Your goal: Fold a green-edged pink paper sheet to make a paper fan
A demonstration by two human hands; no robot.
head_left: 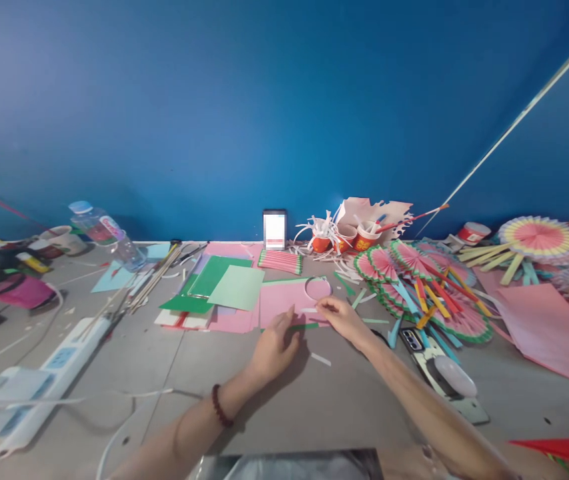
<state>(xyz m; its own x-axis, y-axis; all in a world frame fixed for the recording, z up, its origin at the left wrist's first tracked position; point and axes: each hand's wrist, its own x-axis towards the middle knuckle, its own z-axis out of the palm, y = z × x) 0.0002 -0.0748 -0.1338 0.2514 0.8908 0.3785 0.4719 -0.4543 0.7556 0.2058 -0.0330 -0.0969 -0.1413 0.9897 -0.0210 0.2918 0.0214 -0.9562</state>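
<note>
My left hand [275,343] rests on the grey table [314,400] with its fingers curled onto the near edge of a pink paper sheet [284,300], beside a thin green paper strip [304,326]. My right hand [340,315] lies just right of it, fingertips pinched together at the sheet's edge; what they grip is too small to name. A clear tape ring [318,288] lies on the pink sheet just beyond the right hand. A bead bracelet [220,407] circles my left wrist.
Green and pink sheets [224,283] lie stacked to the left. Folded paper fans [424,287] pile up on the right, with a phone [417,340] and a white mouse-like object [454,375]. Paper cups [344,237], a standing phone [274,229], a bottle [107,233] and a power strip [49,380] are also there.
</note>
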